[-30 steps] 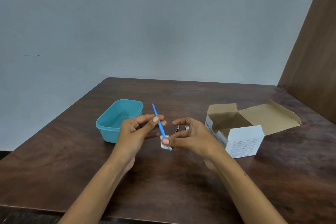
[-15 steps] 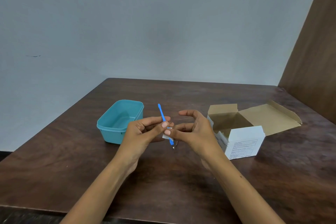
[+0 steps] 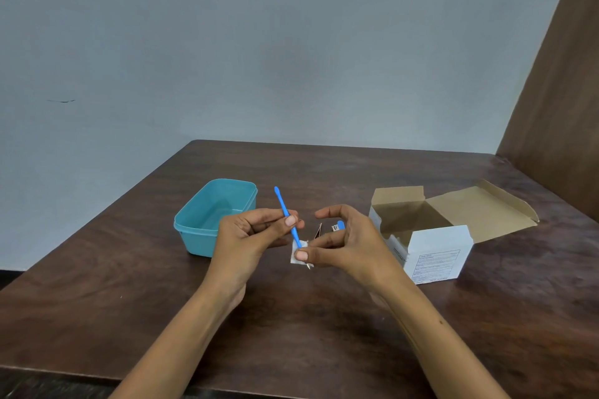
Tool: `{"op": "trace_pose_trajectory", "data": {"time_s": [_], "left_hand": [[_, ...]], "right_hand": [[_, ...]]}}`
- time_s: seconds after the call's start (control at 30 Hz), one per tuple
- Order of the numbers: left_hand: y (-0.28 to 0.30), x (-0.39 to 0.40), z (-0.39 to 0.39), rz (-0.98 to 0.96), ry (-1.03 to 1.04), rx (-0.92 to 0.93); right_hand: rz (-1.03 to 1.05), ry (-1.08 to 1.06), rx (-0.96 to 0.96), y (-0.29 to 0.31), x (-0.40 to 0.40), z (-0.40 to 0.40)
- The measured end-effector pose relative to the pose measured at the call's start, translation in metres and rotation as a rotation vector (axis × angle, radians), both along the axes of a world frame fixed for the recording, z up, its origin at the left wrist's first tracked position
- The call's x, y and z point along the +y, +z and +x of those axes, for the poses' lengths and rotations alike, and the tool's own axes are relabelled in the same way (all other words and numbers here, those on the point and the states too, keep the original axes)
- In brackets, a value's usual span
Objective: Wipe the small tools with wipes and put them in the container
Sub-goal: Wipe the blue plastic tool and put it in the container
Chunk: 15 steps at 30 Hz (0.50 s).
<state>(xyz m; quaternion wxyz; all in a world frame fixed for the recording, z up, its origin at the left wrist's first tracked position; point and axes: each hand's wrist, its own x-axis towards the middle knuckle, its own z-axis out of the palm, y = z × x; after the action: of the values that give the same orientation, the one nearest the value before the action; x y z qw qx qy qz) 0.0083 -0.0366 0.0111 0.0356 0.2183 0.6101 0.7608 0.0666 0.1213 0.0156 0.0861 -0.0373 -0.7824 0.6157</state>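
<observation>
A thin blue tool with a metal tip is pinched between thumb and fingers of my left hand, slanting up and away. My right hand pinches a small white wipe around the tool's lower end; the metal tip pokes out below the wipe. The teal container stands open just left of my left hand, and nothing shows inside it. Behind my right hand lie more small tools on the table, partly hidden.
An opened white cardboard box with brown flaps stands to the right of my right hand. The dark wooden table meets a grey wall at the back and a brown panel on the right.
The wipe has slid down the blue tool toward its metal tip, from higher on the shaft half a second ago. My left hand keeps its hold on the tool.
</observation>
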Motion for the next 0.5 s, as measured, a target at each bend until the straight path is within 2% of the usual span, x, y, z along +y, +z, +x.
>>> {"op": "trace_pose_trajectory", "data": {"time_s": [0.17, 0.5], "left_hand": [[-0.0001, -0.0037, -0.0037, 0.058, 0.026, -0.012], [-0.0006, -0.0018, -0.0014, 0.03, -0.021, -0.014]], "right_hand": [[0.041, 0.0, 0.017, -0.002, 0.0002, 0.0009], [0.123, -0.055, 0.045, -0.0024, -0.002, 0.0016]]}}
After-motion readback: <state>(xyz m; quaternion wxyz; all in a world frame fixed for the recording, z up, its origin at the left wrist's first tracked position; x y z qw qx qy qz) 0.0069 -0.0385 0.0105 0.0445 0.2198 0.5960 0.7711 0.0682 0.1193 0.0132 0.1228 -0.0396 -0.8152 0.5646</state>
